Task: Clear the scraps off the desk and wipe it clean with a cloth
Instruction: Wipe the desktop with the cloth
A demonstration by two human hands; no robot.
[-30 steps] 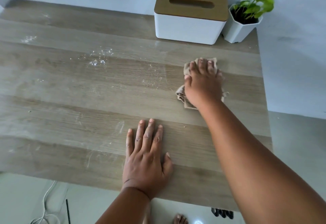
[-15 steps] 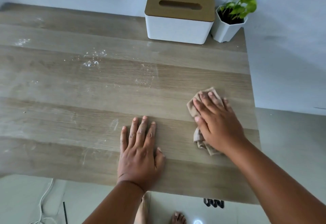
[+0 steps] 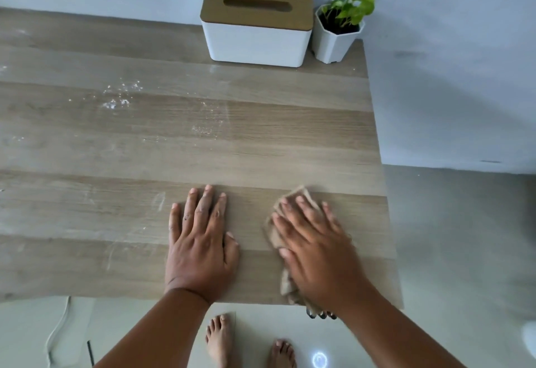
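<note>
A wooden desk (image 3: pixel 87 153) fills the view. My right hand (image 3: pixel 316 248) presses flat on a crumpled beige cloth (image 3: pixel 298 195) near the desk's front right corner; part of the cloth hangs at the front edge. My left hand (image 3: pixel 200 246) lies flat on the bare wood just left of it, fingers spread, holding nothing. White crumbs and powder (image 3: pixel 120 96) dot the desk's far left middle. A smaller dusty patch (image 3: pixel 207 130) sits nearer the centre, and faint white smears (image 3: pixel 158 201) mark the wood left of my left hand.
A white tissue box with a wooden lid (image 3: pixel 256 24) stands at the back against the wall. A small plant in a white pot (image 3: pixel 338 30) stands beside it at the back right corner. Below the front edge are bare feet (image 3: pixel 219 338) and a white cable (image 3: pixel 56 335).
My right hand has dragged the cloth from near the tissue box toward me, down to the desk's front right corner. My left hand has stayed flat in place.
</note>
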